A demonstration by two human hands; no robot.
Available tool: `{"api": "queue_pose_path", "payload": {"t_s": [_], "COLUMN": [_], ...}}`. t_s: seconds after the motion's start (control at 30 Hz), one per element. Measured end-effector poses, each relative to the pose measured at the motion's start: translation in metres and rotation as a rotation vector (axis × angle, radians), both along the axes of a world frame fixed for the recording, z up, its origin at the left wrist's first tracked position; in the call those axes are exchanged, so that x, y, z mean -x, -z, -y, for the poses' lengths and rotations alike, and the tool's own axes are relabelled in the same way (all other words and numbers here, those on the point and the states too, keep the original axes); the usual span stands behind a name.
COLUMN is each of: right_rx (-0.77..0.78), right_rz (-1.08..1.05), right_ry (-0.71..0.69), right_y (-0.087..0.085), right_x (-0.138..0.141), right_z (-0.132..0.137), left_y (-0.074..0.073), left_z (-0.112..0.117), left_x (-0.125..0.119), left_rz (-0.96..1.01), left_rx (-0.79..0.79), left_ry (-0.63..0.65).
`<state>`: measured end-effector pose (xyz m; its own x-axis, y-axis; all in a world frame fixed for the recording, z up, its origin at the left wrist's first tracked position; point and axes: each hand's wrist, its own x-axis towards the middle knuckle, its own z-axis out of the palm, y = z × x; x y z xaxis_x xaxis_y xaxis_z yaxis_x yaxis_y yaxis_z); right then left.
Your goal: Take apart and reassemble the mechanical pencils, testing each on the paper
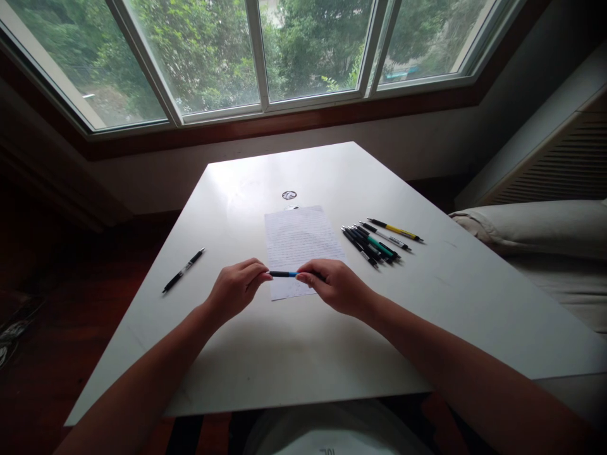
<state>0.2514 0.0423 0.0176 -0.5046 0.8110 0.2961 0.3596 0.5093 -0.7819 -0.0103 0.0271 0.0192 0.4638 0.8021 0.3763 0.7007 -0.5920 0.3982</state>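
Observation:
A blue and black pen (284, 274) is held level between my two hands, above the lower part of a sheet of written paper (298, 237). The fingertips of my left hand (239, 284) pinch its left end. My right hand (334, 283) is closed round the other end, whose tip is hidden by the fingers. Right of the paper lies a bunch of several pens (372, 245), mostly black, with a green one among them. A yellow and black pen (396, 229) rests at the far side of that bunch. Alone on the left lies a black pen (184, 270) with a clear section.
The white table (227, 354) narrows toward the window (313, 50). A round dark-rimmed mark or disc (289, 195) is beyond the paper, near a small clip-like piece (291, 207). A pale cushioned seat (545, 227) stands against the table's right side.

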Motion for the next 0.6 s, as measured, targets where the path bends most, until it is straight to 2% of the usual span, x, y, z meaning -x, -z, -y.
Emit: {"api": "queue_pose_path", "payload": {"t_s": [0.07, 0.17, 0.27, 0.33, 0.43, 0.53, 0.6], "right_rx": [0.222, 0.604, 0.839, 0.905, 0.952, 0.87, 0.766], "right_rz": [-0.095, -0.371, -0.637, -0.72, -0.787, -0.85, -0.754], "right_ry": [-0.037, -0.148, -0.309, -0.362, -0.358, -0.335, -0.336], "right_y": [-0.004, -0.011, -0.017, -0.018, -0.011, -0.001, 0.006], "right_x": [-0.001, -0.006, -0.01, -0.011, -0.008, -0.001, 0.005], "right_z": [-0.001, -0.005, -0.008, -0.008, -0.007, -0.005, -0.003], "left_y": [0.001, 0.005, 0.009, 0.011, 0.012, 0.012, 0.011], "left_z": [0.0, -0.001, -0.001, 0.0, 0.003, 0.006, 0.007], "left_x": [0.0, 0.0, -0.001, -0.002, -0.006, -0.012, -0.016], "left_rz": [0.0, 0.034, 0.064, 0.07, 0.086, 0.107, 0.093], "left_rx": [0.006, 0.048, 0.091, 0.104, 0.11, 0.123, 0.131], "left_ry": [0.014, 0.014, 0.014, 0.026, 0.046, 0.058, 0.083]}}
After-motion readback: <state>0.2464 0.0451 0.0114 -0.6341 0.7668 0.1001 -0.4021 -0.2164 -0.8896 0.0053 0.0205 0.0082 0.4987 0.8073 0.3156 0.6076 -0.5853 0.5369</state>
